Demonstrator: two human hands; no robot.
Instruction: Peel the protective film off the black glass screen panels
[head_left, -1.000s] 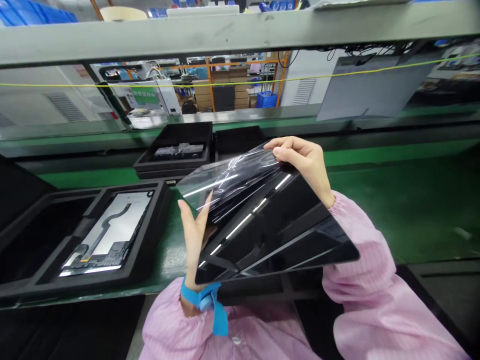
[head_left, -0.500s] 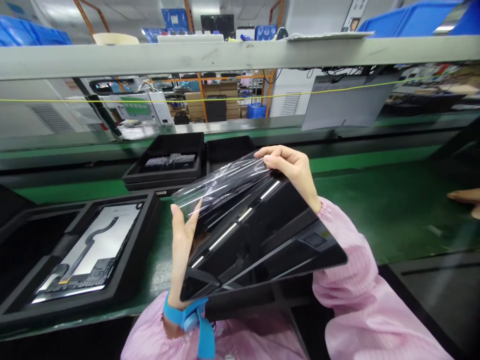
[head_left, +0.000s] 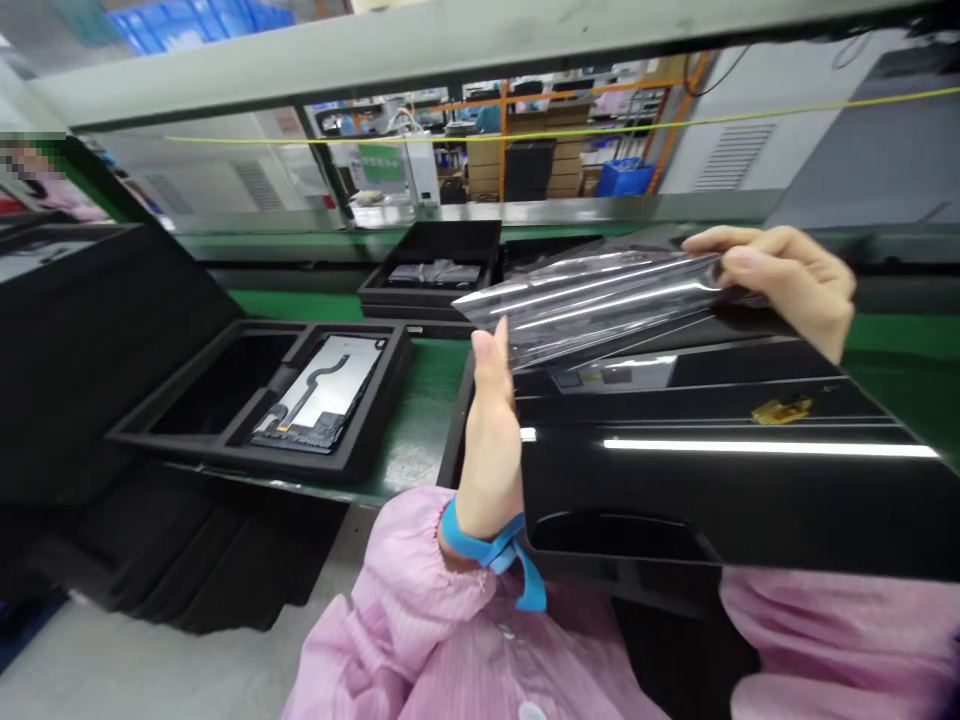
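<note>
A glossy black screen panel (head_left: 675, 495) is tilted in front of my body, with ceiling lights mirrored in its face. My left hand (head_left: 491, 440), with a blue strap at the wrist, grips the panel's left edge, thumb up and the other fingers mostly hidden behind. Clear plastic film (head_left: 592, 305) is lifted and creased along the panel's upper part. At the top edge, my right hand (head_left: 799, 280) pinches the film between thumb and fingers; whether it also touches the panel I cannot tell.
On the green bench to the left lies a black foam tray (head_left: 386, 400) holding a silver-backed screen part (head_left: 330, 390) with a dark flex cable. Behind it sits another black foam box (head_left: 442, 240). A grey shelf beam (head_left: 450, 55) and a yellow cord (head_left: 525, 137) cross above.
The view has turned left and the panel is closer. The film's loose part has shifted along with my right hand, which keeps its pinch. My left hand still grips the panel's edge.
</note>
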